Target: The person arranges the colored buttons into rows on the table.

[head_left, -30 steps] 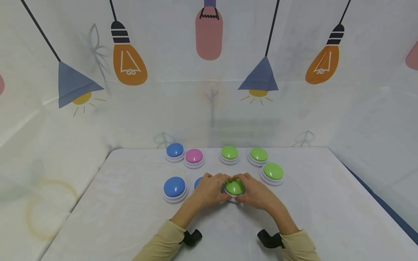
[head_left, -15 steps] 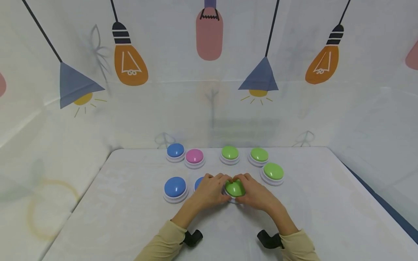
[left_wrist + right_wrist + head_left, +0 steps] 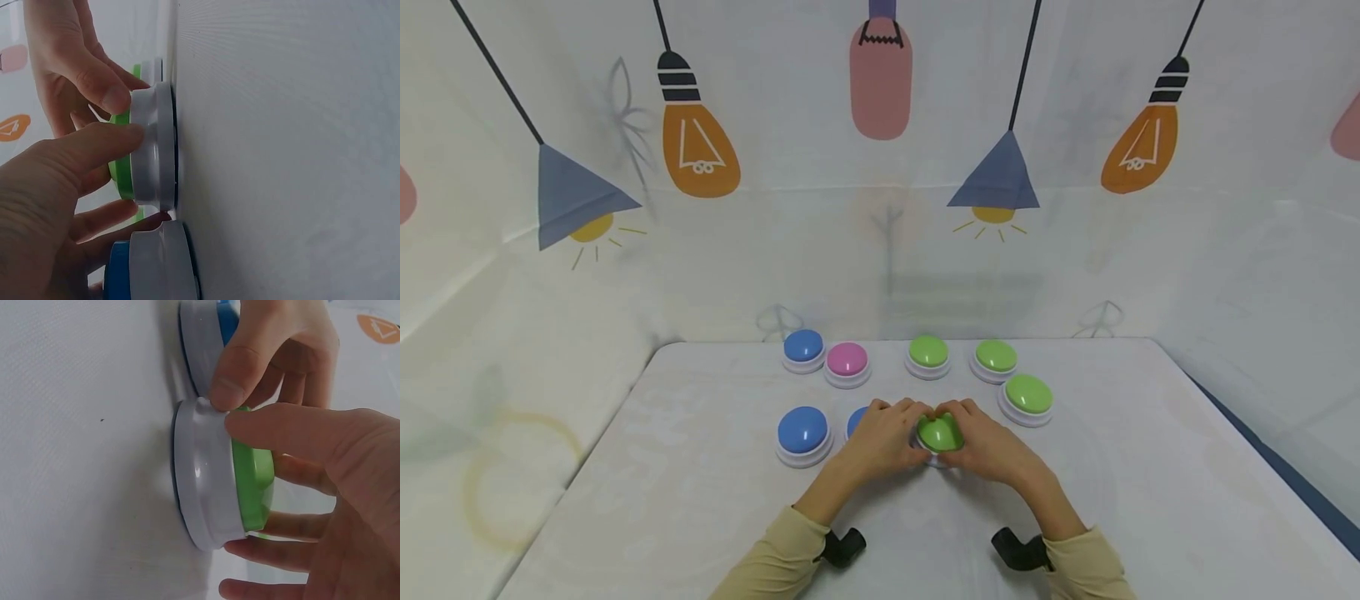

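Note:
A green push button point(image 3: 940, 434) with a round white base stands on the table between my two hands. My left hand point(image 3: 883, 437) holds it from the left, thumb at the near side of the base and fingers around the far side. From the right, my right hand point(image 3: 988, 442) holds the same button, its thumb point(image 3: 281, 428) along the top of the base. Both thumbs and index fingertips come close together around the green dome. Close beside my left hand is a blue push button point(image 3: 150, 265), mostly hidden by that hand in the head view.
Another blue button point(image 3: 802, 431) stands farther left. Along the back are a blue button point(image 3: 803, 347), a pink button point(image 3: 847, 361) and green buttons point(image 3: 928, 353) point(image 3: 996, 357). One more green button point(image 3: 1028, 395) stands right of my right hand. A printed cloth point(image 3: 880, 250) hangs behind the table point(image 3: 700, 500).
The green push button between my hands has shifted very slightly toward me since the earliest frame. My hands stay nearly still around it, and the other buttons keep their places.

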A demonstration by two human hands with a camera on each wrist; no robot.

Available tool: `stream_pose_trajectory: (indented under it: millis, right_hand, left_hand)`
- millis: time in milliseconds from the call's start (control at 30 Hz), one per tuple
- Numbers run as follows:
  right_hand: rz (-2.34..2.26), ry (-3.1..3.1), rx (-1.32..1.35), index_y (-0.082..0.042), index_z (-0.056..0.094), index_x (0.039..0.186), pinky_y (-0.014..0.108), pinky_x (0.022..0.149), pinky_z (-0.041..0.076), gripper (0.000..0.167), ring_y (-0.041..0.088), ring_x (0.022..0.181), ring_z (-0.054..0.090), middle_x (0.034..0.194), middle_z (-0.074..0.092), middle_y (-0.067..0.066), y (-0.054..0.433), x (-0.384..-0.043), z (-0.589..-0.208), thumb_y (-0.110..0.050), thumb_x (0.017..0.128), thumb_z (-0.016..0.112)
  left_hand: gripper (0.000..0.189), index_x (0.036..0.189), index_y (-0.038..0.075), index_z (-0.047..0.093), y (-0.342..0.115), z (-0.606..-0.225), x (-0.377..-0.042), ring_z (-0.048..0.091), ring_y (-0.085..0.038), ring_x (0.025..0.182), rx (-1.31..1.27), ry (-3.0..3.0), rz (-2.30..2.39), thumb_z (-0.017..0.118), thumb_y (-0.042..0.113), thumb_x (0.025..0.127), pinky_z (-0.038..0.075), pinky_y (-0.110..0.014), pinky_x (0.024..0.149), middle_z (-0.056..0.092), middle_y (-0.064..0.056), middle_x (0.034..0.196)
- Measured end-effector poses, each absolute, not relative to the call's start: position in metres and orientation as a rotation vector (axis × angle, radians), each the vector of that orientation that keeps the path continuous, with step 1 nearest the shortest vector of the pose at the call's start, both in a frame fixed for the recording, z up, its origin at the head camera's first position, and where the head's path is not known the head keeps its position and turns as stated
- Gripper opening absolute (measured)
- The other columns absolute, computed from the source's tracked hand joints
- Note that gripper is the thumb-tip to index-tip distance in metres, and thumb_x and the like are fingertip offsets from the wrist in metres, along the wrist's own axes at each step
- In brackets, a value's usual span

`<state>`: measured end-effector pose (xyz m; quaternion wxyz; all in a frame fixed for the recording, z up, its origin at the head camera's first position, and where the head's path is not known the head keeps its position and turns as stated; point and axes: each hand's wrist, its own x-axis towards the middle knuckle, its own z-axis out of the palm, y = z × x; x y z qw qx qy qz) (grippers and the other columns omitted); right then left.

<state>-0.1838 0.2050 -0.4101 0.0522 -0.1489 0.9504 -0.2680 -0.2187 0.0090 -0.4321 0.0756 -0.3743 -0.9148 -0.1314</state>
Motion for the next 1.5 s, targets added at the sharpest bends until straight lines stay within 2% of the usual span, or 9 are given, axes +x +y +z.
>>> stream_pose_trajectory:
  millis: [400, 567, 767, 933, 1033, 1167, 1267, 1500]
  right_hand:
    - [-0.870, 2.918, -0.588, -0.012, 0.048, 0.141, 0.052, 0.101, 0.046, 0.065, 0.033, 0.127, 0.052, 0.139, 0.052, 0.014, 0.224, -0.187, -0.401, -0.032, 0.087, 0.077]
    - [-0.950, 2.912, -0.594, -0.012, 0.047, 0.141, 0.053, 0.099, 0.047, 0.061, 0.039, 0.125, 0.051, 0.141, 0.050, 0.013, 0.240, -0.187, -0.391, -0.024, 0.089, 0.075]
    - [-0.968, 2.905, -0.500, -0.010, 0.045, 0.143, 0.054, 0.097, 0.047, 0.062, 0.042, 0.127, 0.049, 0.144, 0.047, 0.013, 0.258, -0.186, -0.380, -0.025, 0.090, 0.073]
    - [-0.988, 2.912, -0.453, -0.005, 0.039, 0.146, 0.058, 0.100, 0.044, 0.066, 0.045, 0.129, 0.047, 0.147, 0.043, 0.017, 0.269, -0.187, -0.376, -0.023, 0.091, 0.071]
    - [-1.016, 2.911, -0.419, -0.004, 0.036, 0.147, 0.059, 0.101, 0.043, 0.068, 0.047, 0.129, 0.046, 0.148, 0.041, 0.020, 0.277, -0.189, -0.378, -0.022, 0.092, 0.071]
    - [-1.040, 2.922, -0.345, -0.003, 0.037, 0.147, 0.061, 0.099, 0.044, 0.068, 0.046, 0.128, 0.047, 0.147, 0.040, 0.024, 0.289, -0.193, -0.381, -0.025, 0.092, 0.071]
    - [-1.058, 2.948, -0.310, -0.002, 0.039, 0.145, 0.061, 0.098, 0.044, 0.067, 0.046, 0.126, 0.048, 0.145, 0.041, 0.027, 0.300, -0.197, -0.387, -0.023, 0.091, 0.071]
    - [-1.108, 3.056, -0.286, 0.004, 0.043, 0.141, 0.065, 0.106, 0.032, 0.062, 0.049, 0.131, 0.038, 0.140, 0.042, 0.030, 0.319, -0.203, -0.400, -0.009, 0.087, 0.071]
  left_hand:
    - [0.058, 0.130, 0.019, 0.058, 0.023, -0.421, -0.223, 0.058, -0.014, 0.118, -1.078, -2.698, -0.534, 0.078, 0.044, 0.081, 0.048, -0.045, 0.093, 0.061, 0.002, 0.129]
    - [0.057, 0.132, 0.021, 0.057, 0.037, -0.414, -0.228, 0.056, -0.013, 0.122, -1.087, -2.677, -0.577, 0.076, 0.044, 0.084, 0.047, -0.044, 0.093, 0.060, 0.004, 0.132]
    - [0.058, 0.135, 0.022, 0.056, 0.056, -0.409, -0.232, 0.053, -0.012, 0.127, -1.079, -2.713, -0.632, 0.074, 0.047, 0.086, 0.046, -0.041, 0.094, 0.059, 0.005, 0.136]
    - [0.058, 0.137, 0.023, 0.055, 0.075, -0.411, -0.239, 0.053, -0.012, 0.128, -1.067, -2.727, -0.698, 0.072, 0.046, 0.087, 0.046, -0.041, 0.098, 0.058, 0.006, 0.137]
    - [0.058, 0.138, 0.023, 0.054, 0.085, -0.412, -0.243, 0.054, -0.013, 0.125, -1.057, -2.711, -0.687, 0.072, 0.046, 0.087, 0.047, -0.040, 0.096, 0.059, 0.004, 0.135]
    - [0.060, 0.139, 0.022, 0.054, 0.097, -0.412, -0.248, 0.056, -0.015, 0.123, -1.045, -2.717, -0.644, 0.070, 0.048, 0.087, 0.049, -0.042, 0.092, 0.059, 0.002, 0.135]
    - [0.062, 0.140, 0.023, 0.053, 0.108, -0.410, -0.252, 0.056, -0.016, 0.123, -1.034, -2.758, -0.605, 0.070, 0.051, 0.087, 0.049, -0.046, 0.094, 0.058, 0.001, 0.136]
    - [0.065, 0.141, 0.024, 0.052, 0.135, -0.403, -0.258, 0.055, -0.019, 0.125, -1.009, -2.878, -0.640, 0.073, 0.048, 0.085, 0.051, -0.042, 0.095, 0.056, 0.000, 0.139]
